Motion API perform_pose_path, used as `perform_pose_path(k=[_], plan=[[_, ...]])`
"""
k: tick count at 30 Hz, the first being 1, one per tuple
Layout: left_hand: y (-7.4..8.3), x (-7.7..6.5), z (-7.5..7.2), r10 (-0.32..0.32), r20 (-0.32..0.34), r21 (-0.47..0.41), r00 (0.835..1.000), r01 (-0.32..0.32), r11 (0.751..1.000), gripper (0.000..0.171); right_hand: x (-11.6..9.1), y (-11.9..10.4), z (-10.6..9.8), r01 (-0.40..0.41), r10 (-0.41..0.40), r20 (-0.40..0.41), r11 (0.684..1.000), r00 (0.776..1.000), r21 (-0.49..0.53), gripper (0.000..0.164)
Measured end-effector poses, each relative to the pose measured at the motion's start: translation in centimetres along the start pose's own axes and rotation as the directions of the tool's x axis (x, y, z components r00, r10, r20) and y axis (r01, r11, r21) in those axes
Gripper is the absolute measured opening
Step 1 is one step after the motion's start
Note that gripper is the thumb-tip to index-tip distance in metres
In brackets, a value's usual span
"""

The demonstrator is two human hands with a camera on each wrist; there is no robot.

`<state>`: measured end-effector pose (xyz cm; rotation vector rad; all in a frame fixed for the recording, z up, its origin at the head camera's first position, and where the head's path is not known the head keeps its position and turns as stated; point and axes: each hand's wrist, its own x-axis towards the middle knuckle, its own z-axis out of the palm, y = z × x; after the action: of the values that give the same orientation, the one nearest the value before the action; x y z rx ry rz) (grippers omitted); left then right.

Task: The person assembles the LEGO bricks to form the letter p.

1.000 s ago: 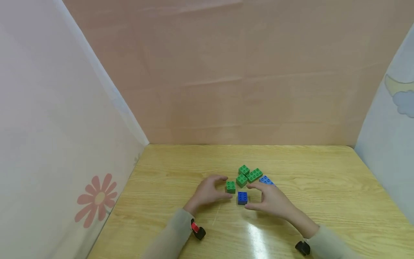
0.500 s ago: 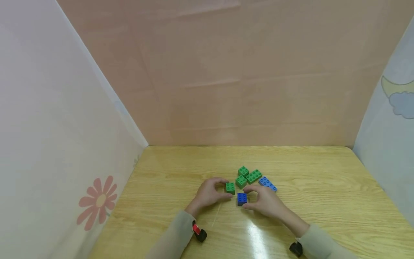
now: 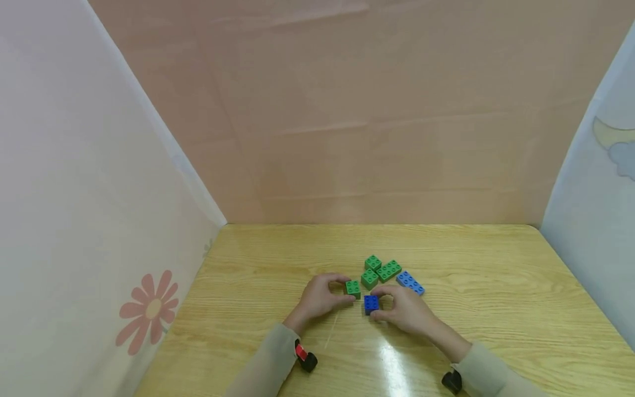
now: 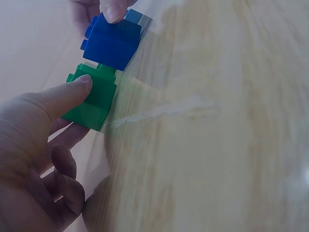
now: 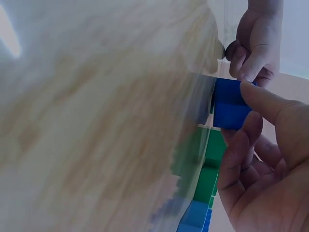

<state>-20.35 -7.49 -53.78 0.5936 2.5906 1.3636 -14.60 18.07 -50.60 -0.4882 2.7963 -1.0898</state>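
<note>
My left hand (image 3: pixel 319 296) pinches a small green building block (image 3: pixel 353 289) between thumb and fingers; in the left wrist view the thumb lies on the side of that block (image 4: pixel 96 99). Just to the right, my right hand (image 3: pixel 408 310) grips a square dark blue building block (image 3: pixel 371 304), its thumb pressed on the near side in the right wrist view (image 5: pixel 231 104). Both blocks stand studs up on the table, a narrow gap apart in the head view.
Behind the hands lie two small green blocks (image 3: pixel 369 278), a longer green block (image 3: pixel 389 271) and a longer lighter blue block (image 3: pixel 410 283). The wooden table (image 3: pixel 278 248) meets a pinkish back wall (image 3: pixel 372 138) and pale side walls.
My right hand has moved left, and its thumb and fingers have come together on the dark blue block. My left thumb and fingers have closed in on the small green block.
</note>
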Motion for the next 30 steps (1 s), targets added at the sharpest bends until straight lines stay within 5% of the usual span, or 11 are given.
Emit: perform_pose_path(k=[16,30], plan=[[0.4,-0.8,0.0,0.010,0.010,0.016,1.000,-0.010,1.000,0.041,-0.8,0.3,-1.6,-0.017,0.019,-0.029,0.997,0.999,0.069,0.044],[1.7,-1.5,1.6,0.048,0.074,-0.001,0.996,-0.048,0.999,0.039,-1.1,-0.1,-2.5,0.033,-0.029,-0.041,0.996,0.999,0.083,0.050]])
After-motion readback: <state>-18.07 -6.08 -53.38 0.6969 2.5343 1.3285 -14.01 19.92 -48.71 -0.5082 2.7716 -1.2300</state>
